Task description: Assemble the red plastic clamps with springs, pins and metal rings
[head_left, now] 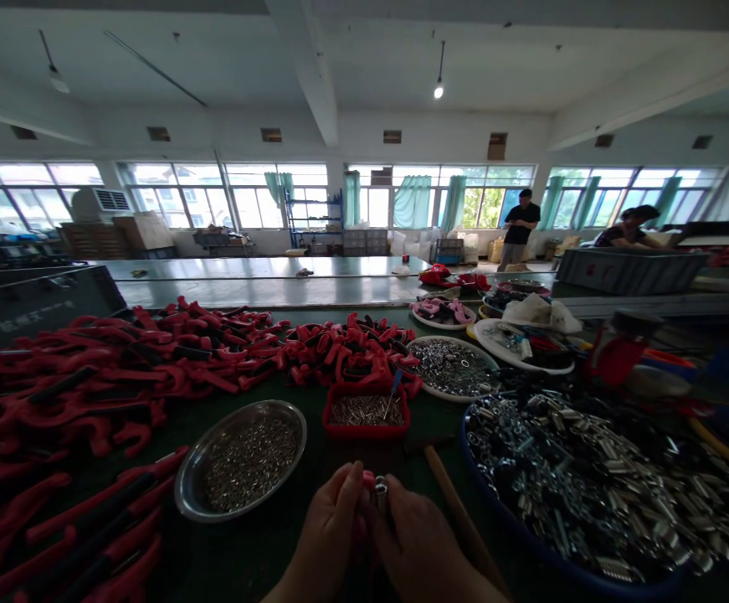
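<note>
My left hand [326, 528] and right hand [418, 540] are both closed in front of me, their fingertips pinching a small metal ring [381, 488] beside a bit of red plastic [369, 479] (my fingers hide most of both); just ahead of my left hand sits a steel bowl [238, 409] heaped with small silver fittings [249, 465]; straight ahead of my hands, a red tray [365, 430] holds slim metal pieces [357, 410], with a blue-handled tool [394, 383] leaning in them; to the right of my right hand, a wide blue basin [527, 528] brims with ribbed, shiny metal sleeves [603, 477]; a wooden-handled hammer [458, 519] lies between it and my hands; beyond the tray, a white plate [452, 367] carries more small metal parts; left of the bowl, red hooks with black grips [88, 377] lie tangled across the green counter [244, 557].
</note>
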